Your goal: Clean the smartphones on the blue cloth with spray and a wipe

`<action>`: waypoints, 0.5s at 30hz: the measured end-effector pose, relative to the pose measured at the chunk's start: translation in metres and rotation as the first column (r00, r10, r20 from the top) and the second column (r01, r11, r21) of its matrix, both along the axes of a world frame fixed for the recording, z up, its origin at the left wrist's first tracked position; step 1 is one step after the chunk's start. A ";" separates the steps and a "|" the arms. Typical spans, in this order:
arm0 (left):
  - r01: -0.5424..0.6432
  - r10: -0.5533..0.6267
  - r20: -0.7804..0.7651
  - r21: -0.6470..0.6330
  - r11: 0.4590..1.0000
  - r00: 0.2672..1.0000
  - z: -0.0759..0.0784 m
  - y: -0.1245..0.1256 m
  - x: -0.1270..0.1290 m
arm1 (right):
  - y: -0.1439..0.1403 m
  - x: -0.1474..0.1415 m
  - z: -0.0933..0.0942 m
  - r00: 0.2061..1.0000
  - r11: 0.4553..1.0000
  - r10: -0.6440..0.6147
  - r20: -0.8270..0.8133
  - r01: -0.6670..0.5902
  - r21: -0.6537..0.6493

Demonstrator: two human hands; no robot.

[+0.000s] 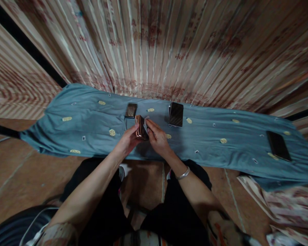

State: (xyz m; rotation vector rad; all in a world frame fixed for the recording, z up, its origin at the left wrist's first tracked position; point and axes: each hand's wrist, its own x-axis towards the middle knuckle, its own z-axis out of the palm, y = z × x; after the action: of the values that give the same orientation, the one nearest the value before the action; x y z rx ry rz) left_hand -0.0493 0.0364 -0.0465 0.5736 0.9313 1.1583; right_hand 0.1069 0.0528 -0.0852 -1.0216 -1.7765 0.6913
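My left hand (129,138) is closed around a dark slab with shiny copper-coloured edges (139,128), which looks like phones stacked together. It is held on edge just above the blue cloth. My right hand (157,136) is closed at the slab's right side, pinching a small pale grey piece (145,123) that looks like cloth against its dark face. The fingertips there are partly hidden. Beyond my left hand lies a small dark flat object (130,111) with a blurred-out top. To the right of my right hand rests a black phone (176,114) on top of something pale-edged.
The blue patterned cloth (207,150) covers a long narrow table. Another black flat device (278,146) lies near its right end. Pleated curtains (154,51) hang along the back, with dark poles (28,44) at the sides. A white cable (36,225) sits at lower left.
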 end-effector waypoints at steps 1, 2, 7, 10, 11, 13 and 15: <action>0.003 -0.003 -0.004 0.006 1.000 1.000 -0.001 0.000 0.000 | -0.001 0.000 0.000 1.000 1.000 -0.002 -0.003 0.002 -0.003; 0.004 -0.004 -0.004 0.008 1.000 1.000 -0.001 0.000 0.001 | -0.002 0.000 0.001 1.000 1.000 -0.001 -0.004 0.001 0.001; 0.025 -0.025 0.002 -0.005 1.000 1.000 -0.007 -0.001 0.004 | -0.008 -0.001 0.009 1.000 0.999 0.025 0.011 -0.026 0.037; 0.043 -0.043 0.013 -0.021 0.999 0.999 -0.008 -0.002 0.006 | -0.008 0.000 0.013 1.000 0.999 0.029 0.007 -0.029 0.033; 0.042 -0.041 0.020 -0.027 0.999 0.999 -0.008 -0.002 0.007 | -0.008 0.001 0.014 1.000 0.999 0.028 0.007 -0.029 0.033; 0.032 -0.031 0.030 -0.035 0.999 0.999 -0.007 -0.002 0.007 | -0.008 0.001 0.016 0.999 0.999 0.031 0.012 -0.031 0.035; 0.009 -0.008 0.036 -0.031 0.999 0.999 -0.006 -0.001 0.007 | -0.008 0.001 0.017 0.999 0.998 0.045 0.014 -0.046 0.047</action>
State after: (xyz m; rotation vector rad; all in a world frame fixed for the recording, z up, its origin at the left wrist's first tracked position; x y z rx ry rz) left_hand -0.0421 0.0352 -0.0522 0.5297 0.9137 1.1413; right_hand 0.1083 0.0448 -0.0682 -0.9587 -1.8238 0.6691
